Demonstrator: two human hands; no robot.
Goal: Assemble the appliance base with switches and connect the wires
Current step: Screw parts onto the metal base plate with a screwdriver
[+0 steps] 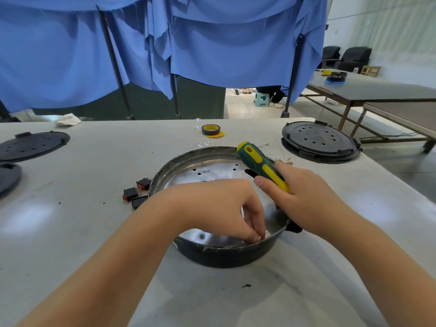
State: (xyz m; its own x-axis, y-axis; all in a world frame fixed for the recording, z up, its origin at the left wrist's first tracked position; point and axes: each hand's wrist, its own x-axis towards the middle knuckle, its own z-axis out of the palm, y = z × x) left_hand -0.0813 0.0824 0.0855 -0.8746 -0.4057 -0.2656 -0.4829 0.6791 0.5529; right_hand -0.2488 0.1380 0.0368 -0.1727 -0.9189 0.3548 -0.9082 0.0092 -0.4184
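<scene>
- While the round appliance base sits on the white counter directly in front of the person, both hands work over its near edge.
- Left hand reaches into the base's shiny metal interior, its fingers curled downward and pinching at something small by the near inner wall; what they pinch is too small to make out.
- Right hand grips a green-and-yellow screwdriver, fingers wrapped round the handle, which tilts up and away over the base's right side; the tool's tip is hidden behind the hand.
- Three black rocker switches with red faces lie on the counter just beside the base's left rim, apart from both hands.
- Thin wires with ring ends lie just beyond the right hand.
- A roll of black tape with a yellow core rests farther back, near centre.
- Perforated black round covers lie to the far right and far left of the counter.
- A crumpled white cloth sits at the back edge.
- Blue fabric hangs on dark poles behind the counter; to the right stand other tables and dark chairs.
</scene>
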